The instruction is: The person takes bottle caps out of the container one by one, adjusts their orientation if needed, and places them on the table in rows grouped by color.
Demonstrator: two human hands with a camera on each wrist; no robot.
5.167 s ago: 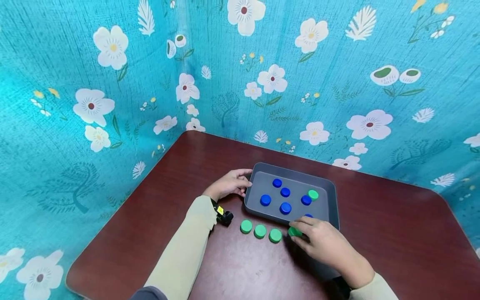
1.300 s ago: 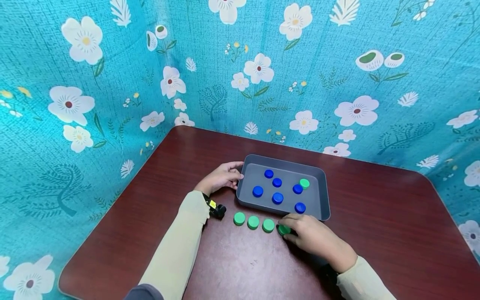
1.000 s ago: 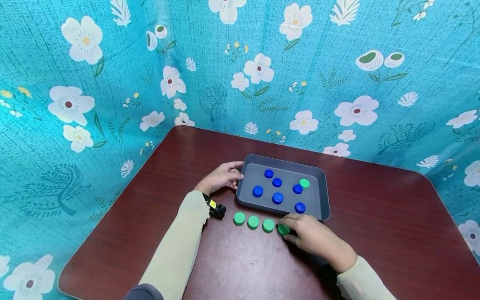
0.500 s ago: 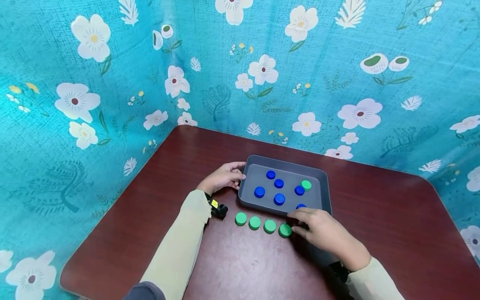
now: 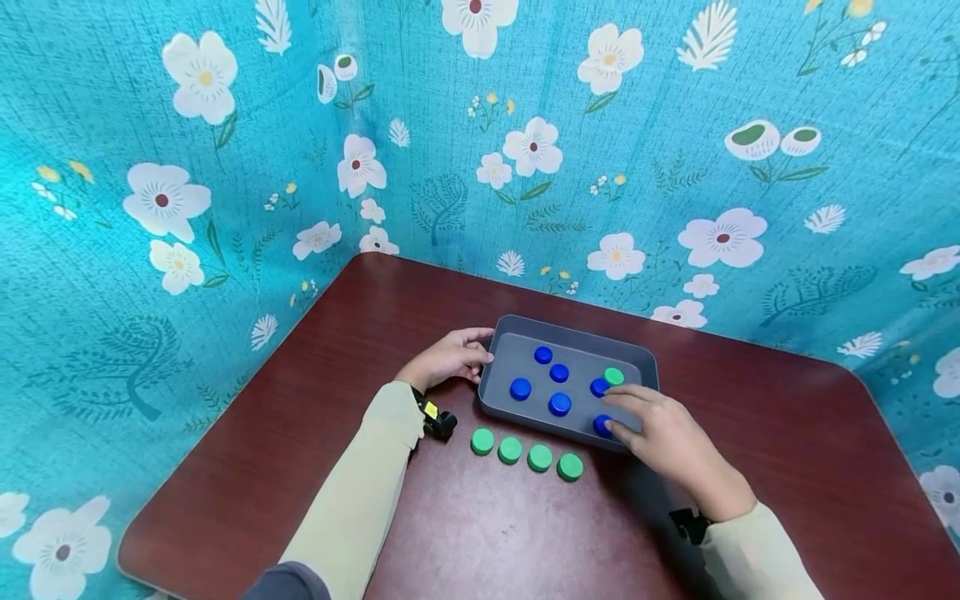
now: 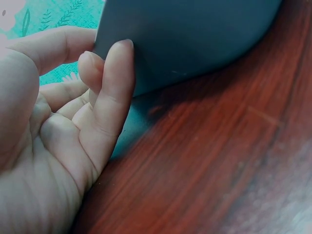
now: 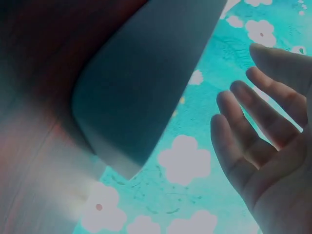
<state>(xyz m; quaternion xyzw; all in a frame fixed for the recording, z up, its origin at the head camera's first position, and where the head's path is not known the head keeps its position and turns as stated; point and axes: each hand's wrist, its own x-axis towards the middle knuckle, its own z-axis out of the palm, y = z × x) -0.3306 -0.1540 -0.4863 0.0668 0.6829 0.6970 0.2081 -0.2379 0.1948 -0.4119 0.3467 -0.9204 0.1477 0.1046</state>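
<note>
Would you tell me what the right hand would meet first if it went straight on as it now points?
Probably the blue cap beside the green cap in the tray, though the right hand's height is unclear, so it might pass above.

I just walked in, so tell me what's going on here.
A person's left hand grips the rim of a dark grey rectangular tray holding six round blue caps and one round green cap. Their right hand reaches over its right side, seemingly empty. Four more green caps lie in a row on the reddish-brown table.
</note>
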